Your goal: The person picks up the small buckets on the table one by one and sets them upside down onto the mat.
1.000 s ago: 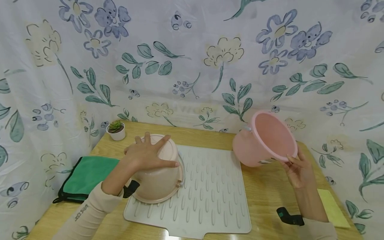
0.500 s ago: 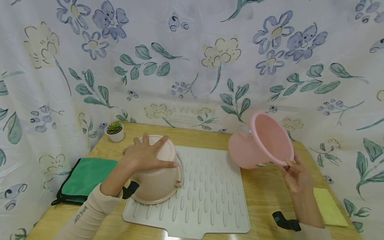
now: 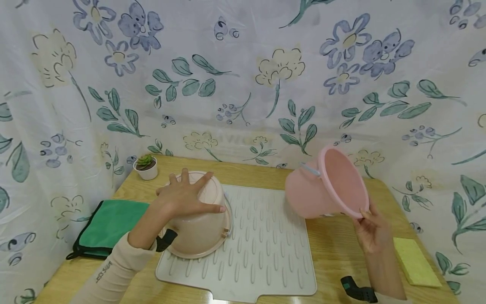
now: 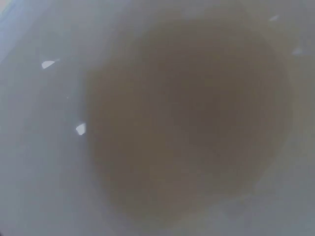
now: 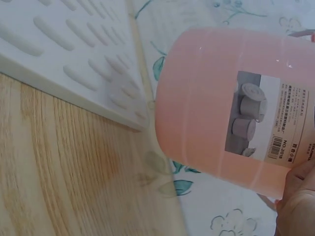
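Observation:
A pink bucket (image 3: 311, 190) is tilted on its side in the air at the right, its mouth facing right. My right hand (image 3: 373, 230) pinches its rim between thumb and fingers. In the right wrist view the bucket (image 5: 206, 108) shows a printed label, and part of the right hand (image 5: 298, 201) is at its rim. A beige bucket (image 3: 201, 236) stands upside down on the left of the white ridged mat (image 3: 265, 240). My left hand (image 3: 182, 196) rests on its upturned base with fingers spread. The left wrist view is blurred, filled by a pale surface.
A green cloth with black edging (image 3: 110, 223) lies at the left. Behind it stands a small potted succulent (image 3: 146, 166). A yellow cloth (image 3: 415, 261) lies at the right on the wooden table (image 3: 330, 257). A floral curtain (image 3: 243, 84) hangs behind.
The pink bucket has shifted slightly left and down with my right hand, its base now over the mat's right edge. My left hand and the beige bucket stay put.

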### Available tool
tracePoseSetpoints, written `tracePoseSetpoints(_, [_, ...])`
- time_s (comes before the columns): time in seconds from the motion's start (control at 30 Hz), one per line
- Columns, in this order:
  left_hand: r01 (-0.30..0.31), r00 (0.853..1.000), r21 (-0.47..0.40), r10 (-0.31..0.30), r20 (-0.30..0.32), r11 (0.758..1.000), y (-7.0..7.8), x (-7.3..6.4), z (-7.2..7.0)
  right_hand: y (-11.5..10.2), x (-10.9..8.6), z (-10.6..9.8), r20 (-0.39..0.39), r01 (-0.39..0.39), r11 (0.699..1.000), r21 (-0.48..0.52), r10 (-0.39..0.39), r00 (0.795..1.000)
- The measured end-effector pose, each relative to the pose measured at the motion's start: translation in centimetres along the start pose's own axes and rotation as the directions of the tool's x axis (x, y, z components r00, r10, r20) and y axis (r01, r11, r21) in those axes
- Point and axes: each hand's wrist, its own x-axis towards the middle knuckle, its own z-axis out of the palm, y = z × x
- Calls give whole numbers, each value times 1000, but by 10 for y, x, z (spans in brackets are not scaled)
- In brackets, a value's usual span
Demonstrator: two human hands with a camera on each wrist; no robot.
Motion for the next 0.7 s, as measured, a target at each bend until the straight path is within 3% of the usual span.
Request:
tracePoseSetpoints(0.17, [-7, 1000, 8, 7, -28, 1000, 0, -2, 1, 3, -5, -3, 30, -9, 998, 61, 7, 1000])
tracePoseSetpoints(0.43, [-33, 987, -39, 27, -160, 999, -1, -3, 12, 8, -11, -6, 44, -17, 995, 101, 13, 999])
tracePoseSetpoints(0.53, [-53, 972, -53, 39, -231, 997, -1, -2, 16, 9, -12, -6, 39, -14, 993, 117, 10, 999])
tracePoseSetpoints(0.7, [-98, 929, -64, 68, -364, 993, -1, -2, 19, 11, -14, -6, 49, -17, 987, 157, 10, 999])
